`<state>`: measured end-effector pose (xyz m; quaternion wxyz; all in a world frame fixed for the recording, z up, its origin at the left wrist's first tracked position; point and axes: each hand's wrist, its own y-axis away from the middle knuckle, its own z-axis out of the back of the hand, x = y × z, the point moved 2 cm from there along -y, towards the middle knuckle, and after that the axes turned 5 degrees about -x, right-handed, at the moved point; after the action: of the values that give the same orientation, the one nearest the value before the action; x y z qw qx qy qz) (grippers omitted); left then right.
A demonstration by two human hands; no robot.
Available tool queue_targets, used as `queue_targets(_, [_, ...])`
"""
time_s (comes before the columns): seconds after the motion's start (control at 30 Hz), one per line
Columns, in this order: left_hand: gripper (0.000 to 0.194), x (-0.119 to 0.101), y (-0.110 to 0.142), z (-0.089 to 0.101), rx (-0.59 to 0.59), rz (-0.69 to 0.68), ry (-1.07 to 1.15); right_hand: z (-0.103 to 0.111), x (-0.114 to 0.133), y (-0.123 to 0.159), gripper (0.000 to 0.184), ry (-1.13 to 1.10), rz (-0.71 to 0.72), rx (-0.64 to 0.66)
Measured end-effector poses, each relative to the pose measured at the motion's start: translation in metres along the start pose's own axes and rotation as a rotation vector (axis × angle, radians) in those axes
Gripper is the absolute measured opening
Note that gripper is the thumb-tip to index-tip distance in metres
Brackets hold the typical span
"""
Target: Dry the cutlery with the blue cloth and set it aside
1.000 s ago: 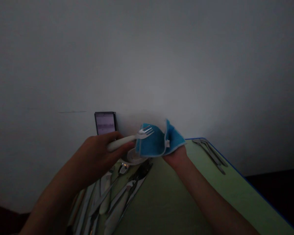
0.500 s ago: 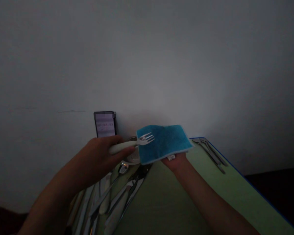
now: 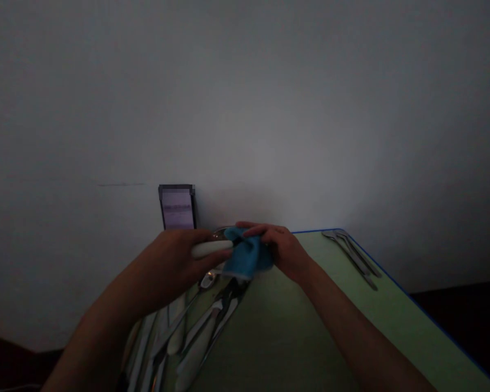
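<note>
My left hand (image 3: 175,256) is closed around the white handle of a fork (image 3: 210,249), held above the green table. The fork's tines are hidden inside a blue cloth (image 3: 245,258). My right hand (image 3: 278,247) is closed over that cloth, wrapping it around the fork's head. Both hands meet near the far edge of the table, just in front of the wall.
A heap of metal cutlery (image 3: 188,332) lies on the green table (image 3: 294,337) below my left arm. A few utensils (image 3: 353,256) lie at the far right near the blue table edge. A lit phone (image 3: 177,208) leans against the wall.
The cloth lay open on my right palm with the fork's tines bare over it. My right hand has now turned over and closed the cloth around the tines.
</note>
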<state>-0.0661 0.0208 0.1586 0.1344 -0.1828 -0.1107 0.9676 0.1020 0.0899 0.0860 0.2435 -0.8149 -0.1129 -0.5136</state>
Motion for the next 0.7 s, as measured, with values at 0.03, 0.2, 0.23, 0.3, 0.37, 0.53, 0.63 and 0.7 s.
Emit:
queue_targets(0.03, [0.035, 0.000, 0.000, 0.001, -0.002, 0.000, -0.010, 0.001, 0.002, 0.001, 0.030, 0.035, 0.022, 0.026])
queue_targets(0.2, [0.035, -0.002, 0.002, 0.005, 0.009, -0.010, -0.057, -0.001, 0.013, 0.005, 0.023, 0.234, 0.065, 0.049])
queue_targets(0.23, [0.034, -0.002, 0.002, 0.006, 0.013, -0.006, -0.057, -0.001, 0.014, 0.006, 0.026, 0.268, 0.036, 0.021])
queue_targets(0.3, [0.033, -0.002, 0.002, 0.007, 0.030, 0.005, -0.046, -0.001, 0.012, 0.006, 0.030, 0.339, -0.019, -0.084])
queue_targets(0.37, [0.034, -0.002, 0.002, 0.006, 0.048, 0.010, -0.030, 0.001, 0.009, 0.005, 0.029, 0.439, -0.019, -0.217])
queue_targets(0.53, [0.038, -0.002, 0.002, 0.008, 0.032, 0.010, -0.022, 0.005, 0.007, 0.004, 0.036, 0.580, -0.030, -0.057])
queue_targets(0.63, [0.038, 0.000, 0.003, 0.008, 0.058, 0.022, -0.012, 0.009, 0.008, 0.006, 0.034, 0.600, -0.089, 0.171])
queue_targets(0.7, [0.037, 0.002, 0.004, 0.008, 0.067, 0.019, 0.011, 0.013, 0.011, 0.006, 0.034, 0.599, -0.054, 0.183])
